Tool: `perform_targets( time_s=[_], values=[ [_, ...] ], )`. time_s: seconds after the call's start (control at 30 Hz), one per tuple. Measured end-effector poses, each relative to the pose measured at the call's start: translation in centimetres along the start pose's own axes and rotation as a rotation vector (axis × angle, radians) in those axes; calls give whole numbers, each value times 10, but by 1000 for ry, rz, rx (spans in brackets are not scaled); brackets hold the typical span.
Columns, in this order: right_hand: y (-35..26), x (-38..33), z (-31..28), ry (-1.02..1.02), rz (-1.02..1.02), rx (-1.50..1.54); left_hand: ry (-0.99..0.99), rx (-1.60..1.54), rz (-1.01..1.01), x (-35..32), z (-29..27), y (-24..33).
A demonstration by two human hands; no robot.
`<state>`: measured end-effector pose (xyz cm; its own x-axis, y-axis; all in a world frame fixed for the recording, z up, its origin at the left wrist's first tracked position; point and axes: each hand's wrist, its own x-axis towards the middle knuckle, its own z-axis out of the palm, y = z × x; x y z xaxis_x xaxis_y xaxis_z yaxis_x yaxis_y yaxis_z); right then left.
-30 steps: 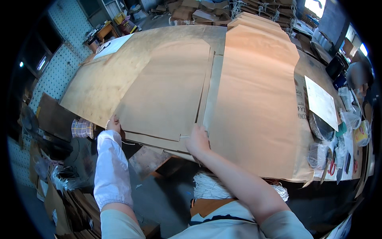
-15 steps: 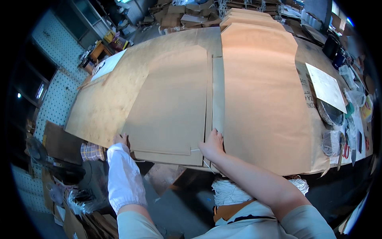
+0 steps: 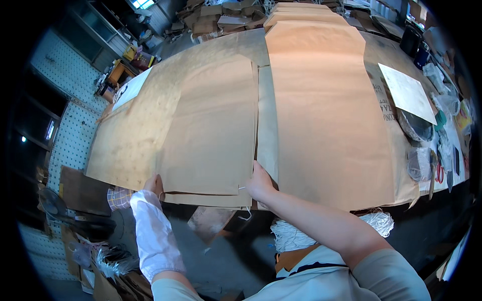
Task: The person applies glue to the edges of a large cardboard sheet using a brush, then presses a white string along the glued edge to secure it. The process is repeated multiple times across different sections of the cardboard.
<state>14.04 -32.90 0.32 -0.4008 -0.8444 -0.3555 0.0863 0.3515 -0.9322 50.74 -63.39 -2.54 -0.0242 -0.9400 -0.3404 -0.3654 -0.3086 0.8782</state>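
A stack of brown paper sheets (image 3: 211, 130) lies flat on the wide brown table (image 3: 130, 135). My left hand (image 3: 153, 184), its forearm in a white sleeve cover, grips the stack's near left corner at the table edge. My right hand (image 3: 260, 183) presses on the stack's near right corner, fingers curled over the edge. A thin white string (image 3: 245, 213) hangs from the paper's near edge beside that hand. To the right, a long tan paper strip (image 3: 326, 110) runs away from me across the table.
A white sheet (image 3: 406, 93) lies at the right, with bags and small items (image 3: 427, 145) along the right edge. Another white sheet (image 3: 131, 89) lies far left. A bundle of white cord (image 3: 291, 236) sits below the table. Cardboard piles (image 3: 221, 15) stand at the back.
The view has shifted closer over the table. Both hands stay on the near edge of the paper stack, and its near corners now sit squarer at the table edge.
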Motion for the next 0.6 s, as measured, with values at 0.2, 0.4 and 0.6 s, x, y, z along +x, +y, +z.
perform_targets(
  time_s=[0.2, 0.4, 0.6],
  values=[
    [12, -7, -16, 89, -35, 17, 52, -285, 14, -13, 48, 12],
    [0, -2, -29, 284, -83, 1, 104, 293, 241, 20, 16, 7],
    [14, 15, -10, 115, -56, -209, 88, 617, 257, 42, 14, -15]
  ],
)
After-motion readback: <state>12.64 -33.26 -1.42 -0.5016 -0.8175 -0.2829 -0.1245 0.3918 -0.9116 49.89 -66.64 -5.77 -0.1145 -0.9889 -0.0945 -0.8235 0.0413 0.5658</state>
